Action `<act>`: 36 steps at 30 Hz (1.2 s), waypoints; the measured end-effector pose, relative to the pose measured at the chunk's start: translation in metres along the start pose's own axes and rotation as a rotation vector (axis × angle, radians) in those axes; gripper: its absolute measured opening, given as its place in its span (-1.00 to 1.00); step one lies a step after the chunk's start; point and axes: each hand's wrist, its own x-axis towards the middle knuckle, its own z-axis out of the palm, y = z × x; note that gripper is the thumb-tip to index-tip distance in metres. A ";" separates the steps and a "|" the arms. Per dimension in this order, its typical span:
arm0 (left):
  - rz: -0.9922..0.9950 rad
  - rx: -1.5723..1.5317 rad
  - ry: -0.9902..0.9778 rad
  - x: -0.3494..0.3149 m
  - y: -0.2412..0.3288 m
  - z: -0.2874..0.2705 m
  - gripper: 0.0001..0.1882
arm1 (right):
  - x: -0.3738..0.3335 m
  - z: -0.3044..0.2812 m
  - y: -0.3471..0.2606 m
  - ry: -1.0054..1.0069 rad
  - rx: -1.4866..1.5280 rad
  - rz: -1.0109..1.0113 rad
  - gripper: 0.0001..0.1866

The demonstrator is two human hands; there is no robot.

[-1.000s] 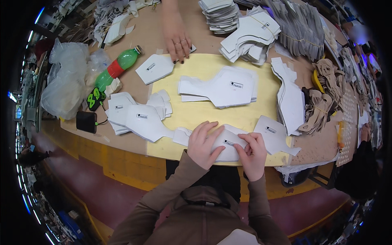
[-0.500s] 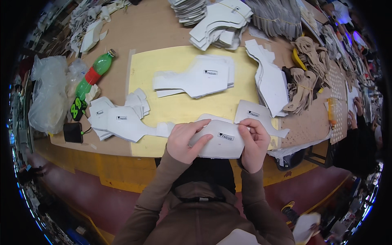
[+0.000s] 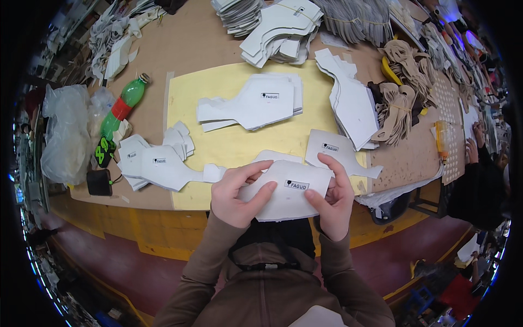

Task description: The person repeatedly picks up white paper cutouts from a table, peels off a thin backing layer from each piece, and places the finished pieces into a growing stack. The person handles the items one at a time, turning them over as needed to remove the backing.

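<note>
Between my two hands, above the table's near edge, is a white cut leather-like piece [image 3: 286, 204] with a small dark printed label. My left hand [image 3: 239, 193] grips its left side, thumb on the face and fingers behind. On its right side, the thumb of my right hand [image 3: 333, 199] presses beside the label, with the fingers around the back edge. Just beyond, a similar white piece [image 3: 333, 148] lies on the yellow board [image 3: 218, 147]. A stack of labelled white pieces [image 3: 250, 106] rests at the board's middle, and overlapping pieces [image 3: 169, 169] lie at the left.
More white pieces [image 3: 351, 106] are stacked at the right, near bundled beige pieces [image 3: 400, 103]. Banded stacks [image 3: 286, 27] stand at the back. A green bottle [image 3: 122, 106], a plastic bag [image 3: 68, 133] and a black box [image 3: 99, 182] sit left. Another person's hand [image 3: 473, 150] works at far right.
The held piece has come slightly nearer to me. My right thumb has moved from its upper right corner onto its face beside the label.
</note>
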 end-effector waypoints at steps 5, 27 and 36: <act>-0.069 -0.091 -0.001 -0.002 0.002 -0.004 -0.61 | -0.004 0.001 -0.004 -0.082 0.005 -0.014 -0.22; 0.283 0.608 0.053 -0.001 -0.044 0.010 -0.54 | 0.010 -0.004 0.036 0.038 -1.049 -0.301 -0.45; 0.331 0.675 -0.077 -0.031 -0.048 0.034 -0.54 | 0.007 -0.024 0.053 -0.129 -1.181 -0.505 -0.61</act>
